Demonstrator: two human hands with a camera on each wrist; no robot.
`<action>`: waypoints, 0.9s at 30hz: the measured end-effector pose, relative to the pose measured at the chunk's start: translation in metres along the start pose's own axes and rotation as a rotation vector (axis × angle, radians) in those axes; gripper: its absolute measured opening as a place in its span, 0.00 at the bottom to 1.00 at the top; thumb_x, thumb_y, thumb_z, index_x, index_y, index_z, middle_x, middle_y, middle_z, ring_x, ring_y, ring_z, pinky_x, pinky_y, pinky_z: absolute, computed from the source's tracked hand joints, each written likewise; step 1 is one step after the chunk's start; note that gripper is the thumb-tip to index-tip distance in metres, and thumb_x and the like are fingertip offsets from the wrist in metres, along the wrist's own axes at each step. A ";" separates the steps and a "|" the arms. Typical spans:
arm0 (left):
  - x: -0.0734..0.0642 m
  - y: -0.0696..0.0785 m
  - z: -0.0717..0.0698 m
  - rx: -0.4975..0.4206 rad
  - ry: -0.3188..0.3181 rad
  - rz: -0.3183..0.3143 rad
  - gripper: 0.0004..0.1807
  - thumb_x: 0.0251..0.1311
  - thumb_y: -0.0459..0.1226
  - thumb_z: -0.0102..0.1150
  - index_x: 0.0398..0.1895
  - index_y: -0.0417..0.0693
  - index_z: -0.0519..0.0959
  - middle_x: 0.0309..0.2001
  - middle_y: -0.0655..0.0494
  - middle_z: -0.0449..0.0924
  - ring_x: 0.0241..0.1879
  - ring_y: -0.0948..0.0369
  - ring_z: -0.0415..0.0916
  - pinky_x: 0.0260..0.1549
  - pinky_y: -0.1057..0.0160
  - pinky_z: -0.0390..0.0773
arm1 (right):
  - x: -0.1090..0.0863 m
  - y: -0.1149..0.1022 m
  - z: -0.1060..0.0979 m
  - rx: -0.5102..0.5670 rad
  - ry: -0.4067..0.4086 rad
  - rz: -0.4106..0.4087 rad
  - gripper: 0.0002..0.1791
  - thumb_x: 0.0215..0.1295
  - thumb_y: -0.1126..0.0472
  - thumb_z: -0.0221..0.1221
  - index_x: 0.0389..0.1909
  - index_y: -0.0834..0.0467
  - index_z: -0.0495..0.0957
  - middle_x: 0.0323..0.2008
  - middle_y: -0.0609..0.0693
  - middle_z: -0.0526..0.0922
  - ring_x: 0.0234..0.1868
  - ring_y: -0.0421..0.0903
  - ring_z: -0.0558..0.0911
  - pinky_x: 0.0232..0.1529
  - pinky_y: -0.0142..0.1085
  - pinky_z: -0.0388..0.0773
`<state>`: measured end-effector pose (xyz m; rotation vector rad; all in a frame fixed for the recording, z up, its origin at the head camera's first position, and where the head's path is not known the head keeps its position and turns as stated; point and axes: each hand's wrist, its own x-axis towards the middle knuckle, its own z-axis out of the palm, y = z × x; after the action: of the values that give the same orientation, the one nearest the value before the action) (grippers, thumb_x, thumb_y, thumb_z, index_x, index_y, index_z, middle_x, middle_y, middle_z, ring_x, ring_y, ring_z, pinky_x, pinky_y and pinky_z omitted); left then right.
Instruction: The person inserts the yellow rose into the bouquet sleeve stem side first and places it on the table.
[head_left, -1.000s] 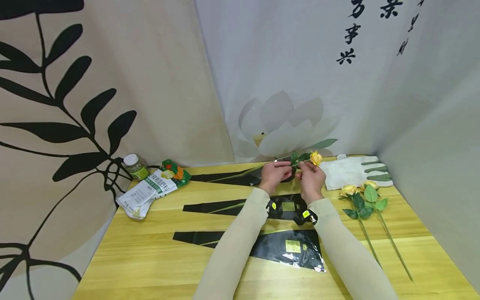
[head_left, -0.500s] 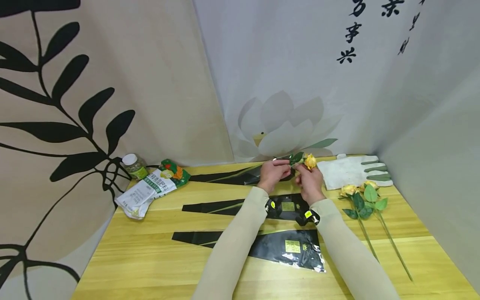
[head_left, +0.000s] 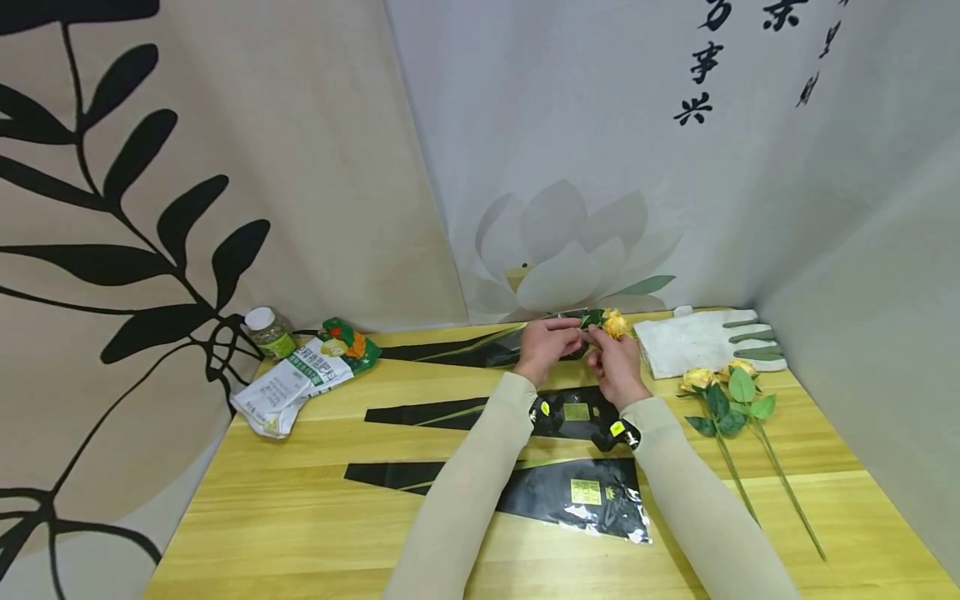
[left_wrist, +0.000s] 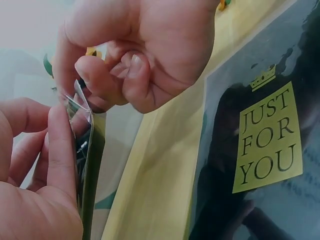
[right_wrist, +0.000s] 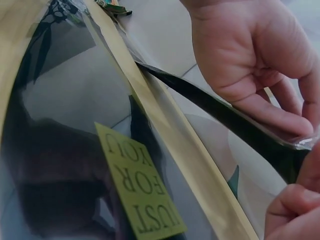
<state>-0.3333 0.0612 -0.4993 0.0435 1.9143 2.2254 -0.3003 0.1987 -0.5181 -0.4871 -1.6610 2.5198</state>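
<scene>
At the back of the table, my left hand (head_left: 546, 346) grips the mouth of a black, clear-fronted flower sleeve (head_left: 457, 350). Just to its right, my right hand (head_left: 618, 365) pinches a yellow rose (head_left: 616, 323) below its bloom. The bloom and some green leaves stick out past the sleeve's mouth, while fingers cover most of the stem. Up close in the left wrist view, the held sleeve (left_wrist: 95, 160) is seen edge-on, and the right hand (left_wrist: 150, 45) has curled fingers at its mouth. The right wrist view shows the sleeve (right_wrist: 215, 112) running up to both hands.
Two more black sleeves lie nearer me, a middle sleeve (head_left: 577, 412) and a front sleeve (head_left: 585, 492). Yellow roses (head_left: 720, 396) and a white glove (head_left: 682, 346) are at the right. A fertiliser bag (head_left: 300, 383) and lidded jar (head_left: 270, 333) stand left.
The yellow rose and my right hand have moved slightly left, bringing the bloom closer to the sleeve's mouth. My left hand stays almost in place at the sleeve.
</scene>
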 end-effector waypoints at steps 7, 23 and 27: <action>-0.001 0.001 -0.002 0.000 -0.007 -0.008 0.11 0.65 0.29 0.69 0.47 0.48 0.92 0.40 0.49 0.93 0.34 0.62 0.90 0.39 0.64 0.91 | -0.002 -0.002 -0.002 -0.015 -0.004 -0.019 0.18 0.77 0.49 0.63 0.55 0.58 0.75 0.32 0.39 0.91 0.15 0.34 0.75 0.16 0.26 0.67; -0.003 0.006 -0.003 -0.002 -0.012 0.003 0.10 0.65 0.29 0.69 0.46 0.46 0.92 0.41 0.48 0.92 0.35 0.62 0.90 0.40 0.65 0.91 | 0.001 0.003 -0.001 -0.242 0.043 -0.132 0.21 0.75 0.49 0.65 0.55 0.63 0.83 0.26 0.38 0.86 0.12 0.35 0.68 0.14 0.30 0.65; -0.003 0.006 -0.001 -0.015 -0.018 0.015 0.09 0.65 0.29 0.70 0.46 0.45 0.92 0.43 0.49 0.92 0.36 0.61 0.91 0.40 0.64 0.91 | 0.002 0.005 0.000 -0.214 0.009 -0.113 0.15 0.76 0.52 0.64 0.48 0.61 0.82 0.17 0.41 0.75 0.12 0.36 0.67 0.15 0.30 0.65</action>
<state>-0.3315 0.0587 -0.4938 0.0752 1.8935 2.2412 -0.3017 0.1973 -0.5229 -0.4072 -1.9086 2.2706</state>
